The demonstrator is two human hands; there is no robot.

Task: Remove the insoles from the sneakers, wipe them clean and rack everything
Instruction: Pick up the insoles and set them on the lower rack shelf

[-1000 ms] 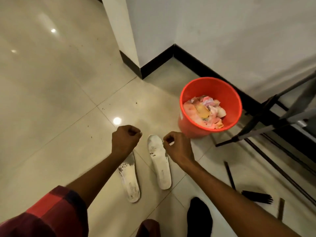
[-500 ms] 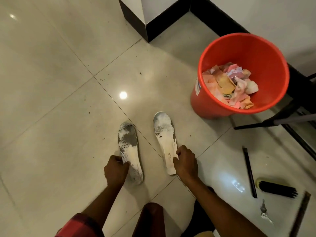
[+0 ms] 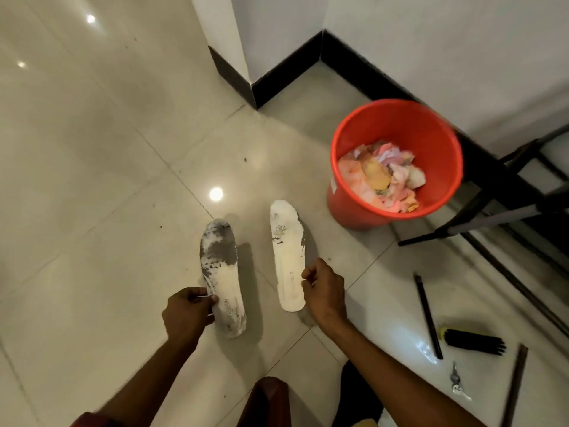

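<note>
- The left hand (image 3: 187, 312) pinches the outer edge of the left insole (image 3: 220, 272) near its heel, thumb on top and fingers curled beneath, which is the grip that lets a thin, flat piece be peeled off a smooth floor (image 3: 92, 180).
- The right hand (image 3: 323, 291) does the same to the right insole (image 3: 288, 257), with its curled thumb and forefinger closed on the edge at about 3 o'clock of the heel end.
- Both insoles lie flat on the tiles, side by side but apart, toes towards 12 o'clock. The left one has a grey stain across the toe and the right one looks mostly white.
- I judge that the step in hand is lifting the pair, either for wiping or for carrying to the rack. No sneakers are in view.
- An orange bucket (image 3: 431, 134) of crumpled scraps stands at 2 o'clock of the insoles, probably kept within reach for used wipes.
- A brush (image 3: 474, 342) and keys (image 3: 457, 383) lie at 4 o'clock.
- A black metal frame (image 3: 508, 204), perhaps the rack, stands at 3 o'clock.
</note>
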